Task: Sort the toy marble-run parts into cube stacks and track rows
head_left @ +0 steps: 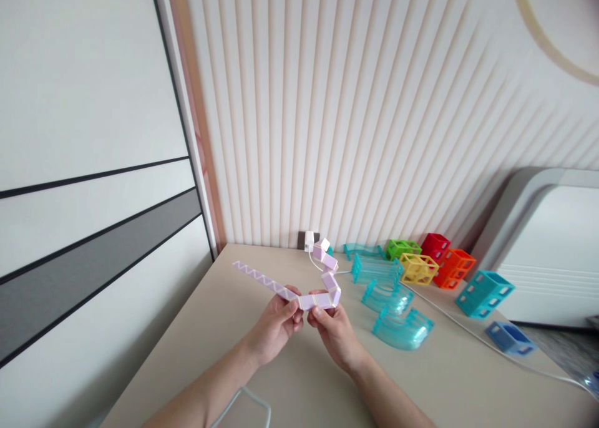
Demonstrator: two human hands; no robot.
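Observation:
A pink and white twist snake puzzle (299,287) is held above the beige table (224,328). My left hand (276,328) is closed on its straight section, which stretches out to the left. My right hand (334,331) pinches the bent section, which rises up and back to the right. Both hands meet near the puzzle's middle.
Clear teal curved track pieces (390,303) lie to the right of my hands. Behind them stand green (402,248), yellow (418,268), red (435,246), orange (453,267), teal (484,292) and blue (510,338) block frames. A white plug and cable (309,241) sit by the ribbed wall.

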